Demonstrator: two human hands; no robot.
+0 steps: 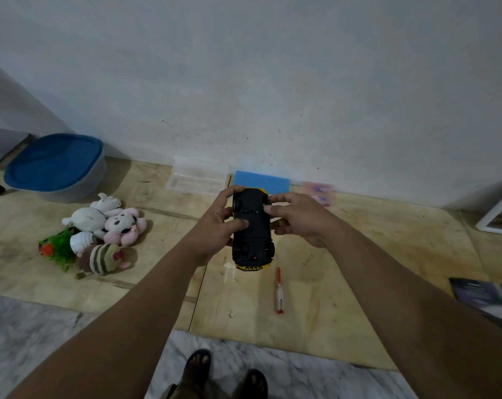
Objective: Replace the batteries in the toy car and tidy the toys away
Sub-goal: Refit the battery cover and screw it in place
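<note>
A pale wall [272, 82] fills the upper half of the view, and plywood floor boards [359, 240] run along its foot. At ten o'clock a grey tub with a blue lid [55, 165] stands on the boards; below it, near nine o'clock, lies a heap of soft toys [100, 231]. At twelve o'clock a clear plastic box [198, 177] sits against the wall with a blue sponge-like pad [261, 181] just beside it.

The toy car [252, 226] is held at the centre, underside up, black base showing and yellow body at both ends. The left hand [218, 223] grips its left side, fingers curled over the far end and thumb laid across the base. The right hand [298, 217] holds the right side, its fingertips [268, 208] pressed on the base edge.

At five o'clock from the car a red-and-white screwdriver [279, 290] lies on the boards. At one o'clock, a blurred pinkish packet [318, 191], possibly batteries, lies by the wall.
</note>
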